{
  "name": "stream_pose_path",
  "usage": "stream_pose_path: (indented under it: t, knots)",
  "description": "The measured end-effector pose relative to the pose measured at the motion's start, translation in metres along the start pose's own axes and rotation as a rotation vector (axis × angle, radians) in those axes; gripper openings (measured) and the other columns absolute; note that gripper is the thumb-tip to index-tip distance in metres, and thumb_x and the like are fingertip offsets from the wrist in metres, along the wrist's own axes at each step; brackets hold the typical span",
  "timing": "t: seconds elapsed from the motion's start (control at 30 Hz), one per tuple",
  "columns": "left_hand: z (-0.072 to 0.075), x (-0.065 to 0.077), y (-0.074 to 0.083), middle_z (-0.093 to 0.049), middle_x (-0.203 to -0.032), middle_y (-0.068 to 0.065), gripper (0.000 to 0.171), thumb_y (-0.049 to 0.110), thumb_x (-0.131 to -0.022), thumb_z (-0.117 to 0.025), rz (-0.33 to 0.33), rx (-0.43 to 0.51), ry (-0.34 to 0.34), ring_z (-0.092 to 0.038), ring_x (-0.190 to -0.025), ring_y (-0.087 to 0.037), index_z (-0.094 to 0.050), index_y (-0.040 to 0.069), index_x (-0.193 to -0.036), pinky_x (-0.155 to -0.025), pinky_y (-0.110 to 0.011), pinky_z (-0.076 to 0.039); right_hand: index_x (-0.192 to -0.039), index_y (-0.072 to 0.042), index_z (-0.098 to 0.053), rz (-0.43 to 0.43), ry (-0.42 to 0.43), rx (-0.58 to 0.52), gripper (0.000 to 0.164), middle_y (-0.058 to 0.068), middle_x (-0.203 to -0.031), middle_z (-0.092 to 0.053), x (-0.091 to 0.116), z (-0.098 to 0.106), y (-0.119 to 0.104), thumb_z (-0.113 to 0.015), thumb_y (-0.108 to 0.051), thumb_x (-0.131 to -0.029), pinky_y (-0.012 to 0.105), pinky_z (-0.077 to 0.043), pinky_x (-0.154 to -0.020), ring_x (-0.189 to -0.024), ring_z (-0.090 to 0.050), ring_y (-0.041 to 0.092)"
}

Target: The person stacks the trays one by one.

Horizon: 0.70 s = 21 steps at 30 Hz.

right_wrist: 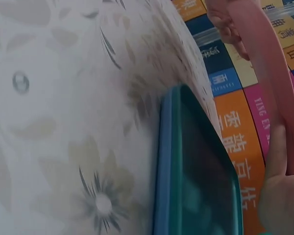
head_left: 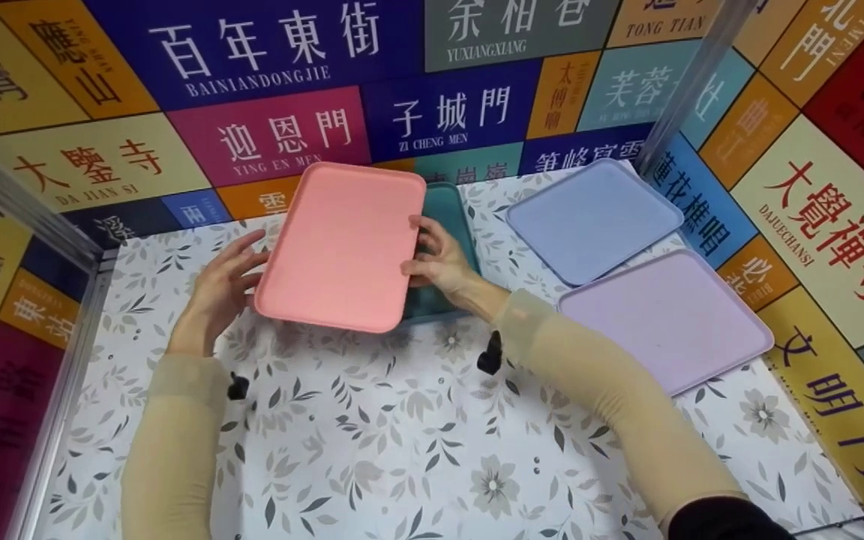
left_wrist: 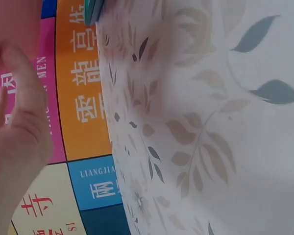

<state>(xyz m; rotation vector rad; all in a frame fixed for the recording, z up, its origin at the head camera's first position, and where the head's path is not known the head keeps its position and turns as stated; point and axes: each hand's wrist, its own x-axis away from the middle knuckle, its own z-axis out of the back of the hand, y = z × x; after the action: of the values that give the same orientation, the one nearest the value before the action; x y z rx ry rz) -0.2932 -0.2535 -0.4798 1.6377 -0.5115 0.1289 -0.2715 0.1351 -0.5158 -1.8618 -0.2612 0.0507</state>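
Observation:
A pink rectangular tray (head_left: 342, 247) is held up above the table, tilted, its underside clear of the trays below in the right wrist view. My right hand (head_left: 443, 262) pinches its right edge, thumb and fingers on the rim. At the opposite edge, my left hand (head_left: 222, 285) has its fingers spread beside the rim; in the left wrist view a digit of that hand (left_wrist: 27, 117) touches the pink tray. Beneath, partly hidden by the pink tray, lies a teal tray (right_wrist: 206, 166), stacked on a blue one (right_wrist: 162, 196).
To the right, a light blue tray (head_left: 593, 221) and a lilac tray (head_left: 668, 319) lie on the table, the two meeting at their edges. A leaf-patterned cloth (head_left: 372, 450) covers the table. Colourful lettered panels (head_left: 267, 135) rise at the back and sides.

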Motion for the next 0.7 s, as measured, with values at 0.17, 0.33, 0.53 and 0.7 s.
stream_pose_path:
  t: [0.17, 0.33, 0.53, 0.7]
  knots:
    - [-0.009, -0.008, -0.002, -0.068, -0.145, 0.002, 0.063, 0.027, -0.112, -0.068, -0.059, -0.036, -0.082, -0.078, -0.113, -0.015, -0.047, 0.036, -0.171, -0.085, -0.034, -0.070, -0.172, -0.013, -0.041, -0.005, -0.099, 0.066, 0.091, 0.009, -0.139, -0.064, -0.002, 0.019, -0.009, -0.076, 0.016, -0.093, 0.035, -0.072, -0.073, -0.097, -0.078, 0.019]
    - [-0.026, -0.017, -0.004, -0.074, -0.132, -0.001, 0.070, 0.005, -0.108, -0.069, -0.127, -0.061, -0.142, -0.075, -0.105, -0.017, -0.047, 0.027, -0.171, -0.076, -0.034, -0.070, -0.171, -0.010, -0.041, -0.021, -0.133, 0.085, 0.091, 0.011, -0.155, -0.057, -0.005, 0.037, -0.018, -0.073, 0.020, -0.092, 0.037, -0.072, -0.075, -0.101, -0.077, 0.019]
    - [-0.045, -0.028, -0.003, -0.071, -0.133, -0.002, 0.077, -0.004, -0.103, -0.071, -0.153, -0.114, -0.116, -0.071, -0.110, -0.018, -0.047, 0.025, -0.170, -0.076, -0.035, -0.070, -0.173, -0.013, -0.040, -0.043, -0.132, 0.119, 0.090, 0.012, -0.156, -0.059, -0.009, 0.055, -0.033, -0.073, 0.018, -0.095, 0.038, -0.072, -0.080, -0.111, -0.075, 0.019]
    - [-0.063, -0.040, -0.004, -0.068, -0.138, -0.006, 0.079, -0.007, -0.101, -0.070, -0.166, -0.119, -0.085, -0.075, -0.105, -0.017, -0.047, 0.024, -0.170, -0.073, -0.036, -0.070, -0.171, -0.011, -0.046, -0.039, -0.061, 0.146, 0.084, 0.008, -0.141, -0.065, -0.016, 0.069, -0.043, -0.072, 0.016, -0.096, 0.035, -0.071, -0.078, -0.103, -0.078, 0.017]
